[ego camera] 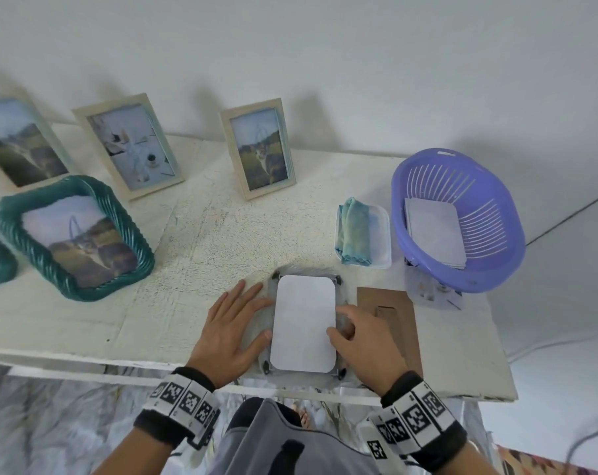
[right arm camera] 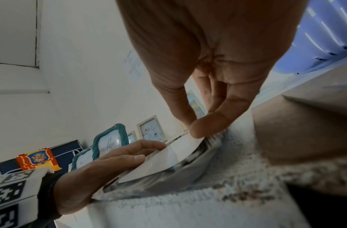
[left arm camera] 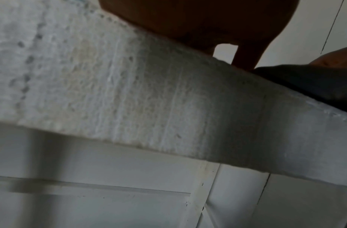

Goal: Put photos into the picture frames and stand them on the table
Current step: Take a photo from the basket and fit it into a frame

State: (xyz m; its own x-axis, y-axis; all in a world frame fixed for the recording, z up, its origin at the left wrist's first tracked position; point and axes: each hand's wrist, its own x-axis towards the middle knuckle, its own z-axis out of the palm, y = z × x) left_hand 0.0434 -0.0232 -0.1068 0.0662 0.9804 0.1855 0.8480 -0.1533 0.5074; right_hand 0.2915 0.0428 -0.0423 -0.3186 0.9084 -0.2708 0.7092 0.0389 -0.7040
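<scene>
A grey picture frame [ego camera: 302, 376] lies face down at the table's front edge. A white photo [ego camera: 304, 320], blank side up, rests in its opening. My left hand [ego camera: 232, 323] lies flat on the frame's left side, its thumb at the photo's left edge. My right hand [ego camera: 345, 325] pinches the photo's right edge with thumb and forefinger. The right wrist view shows those fingertips [right arm camera: 200, 128] meeting on the photo [right arm camera: 164, 160] above the frame [right arm camera: 188, 174], with the left hand [right arm camera: 102, 166] opposite. The left wrist view is dark; only the palm [left arm camera: 207, 23] shows.
A brown backing board [ego camera: 390, 317] lies right of the frame. Behind it stand a purple basket [ego camera: 496, 269] holding photos and a white tray [ego camera: 381, 234] with a blue cloth. Three filled frames [ego camera: 260, 152] stand along the wall. Two teal frames [ego camera: 75, 238] rest at the left.
</scene>
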